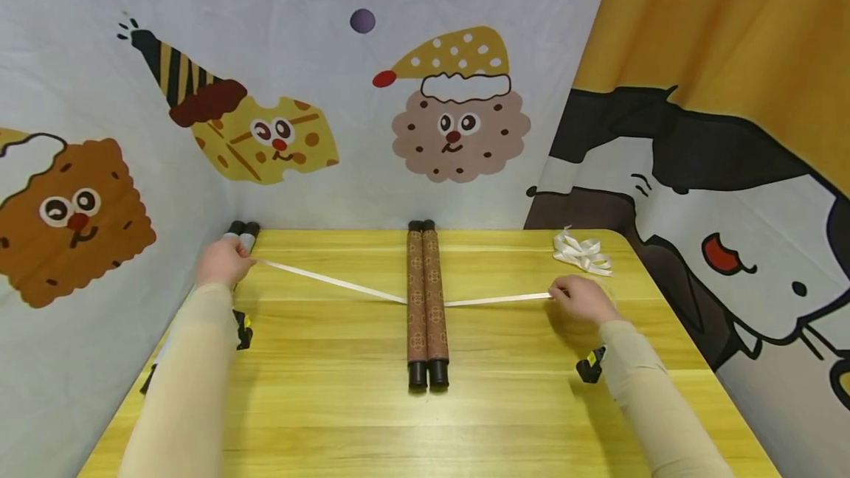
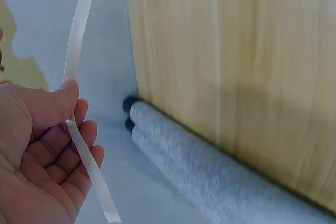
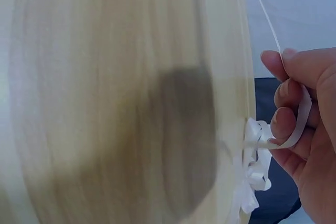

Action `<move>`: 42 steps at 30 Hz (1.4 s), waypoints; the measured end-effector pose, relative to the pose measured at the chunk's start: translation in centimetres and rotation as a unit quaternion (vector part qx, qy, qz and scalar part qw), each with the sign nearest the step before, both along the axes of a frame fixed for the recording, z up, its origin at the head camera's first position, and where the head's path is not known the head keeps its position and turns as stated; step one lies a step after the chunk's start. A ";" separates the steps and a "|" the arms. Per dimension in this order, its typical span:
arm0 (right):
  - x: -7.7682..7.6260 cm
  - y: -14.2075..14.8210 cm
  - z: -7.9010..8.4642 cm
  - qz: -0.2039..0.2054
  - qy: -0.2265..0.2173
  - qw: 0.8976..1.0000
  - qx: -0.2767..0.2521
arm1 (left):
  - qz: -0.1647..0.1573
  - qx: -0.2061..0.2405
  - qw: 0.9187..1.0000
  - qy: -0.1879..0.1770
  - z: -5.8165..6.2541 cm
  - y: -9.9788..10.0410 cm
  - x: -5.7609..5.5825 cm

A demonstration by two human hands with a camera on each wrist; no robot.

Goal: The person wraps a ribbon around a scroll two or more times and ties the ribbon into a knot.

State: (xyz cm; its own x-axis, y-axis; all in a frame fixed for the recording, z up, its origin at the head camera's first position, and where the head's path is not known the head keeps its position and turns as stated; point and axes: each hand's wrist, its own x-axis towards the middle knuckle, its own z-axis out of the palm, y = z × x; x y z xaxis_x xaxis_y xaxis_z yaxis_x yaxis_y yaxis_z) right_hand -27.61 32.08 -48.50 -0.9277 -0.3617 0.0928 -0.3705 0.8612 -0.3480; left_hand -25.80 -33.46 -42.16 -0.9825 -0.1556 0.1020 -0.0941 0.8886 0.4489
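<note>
A brown patterned scroll (image 1: 425, 297), rolled into two side-by-side rolls with black end knobs, lies on the table. Beneath it passes a thin white ribbon (image 1: 339, 283), coming out on both sides. My left hand (image 1: 224, 262) pinches one stretch of it between thumb and forefinger; in the left wrist view a short ribbon tail (image 2: 93, 170) hangs below the fingers. On the other side, my right hand (image 1: 584, 299) pinches the ribbon, and in the right wrist view a loop of ribbon (image 3: 302, 119) runs through the palm. Both hands are raised off the table.
A loose heap of white ribbon (image 1: 581, 252) lies at the back right. Along the left table edge is a grey scroll (image 2: 184, 150) with dark knobs, partly hidden by my left arm in the head view. Printed cloth (image 1: 372, 198) hangs behind the wooden table (image 1: 319, 404).
</note>
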 end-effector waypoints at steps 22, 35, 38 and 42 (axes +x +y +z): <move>0.0 1.2 1.8 -0.006 0.046 0.999 0.026 | 0.154 0.045 0.987 0.016 1.5 -4.0 2.2; 0.1 0.5 0.5 -0.046 0.061 0.997 0.023 | 0.074 0.035 0.996 -0.033 -1.8 -1.9 1.8; 0.2 0.2 -0.1 -0.071 0.086 0.994 0.020 | 0.060 0.033 0.997 -0.046 -2.4 -0.3 1.6; 0.6 -0.8 -0.6 -0.101 0.112 0.989 -0.007 | 0.039 0.027 0.997 -0.060 -3.1 2.1 1.5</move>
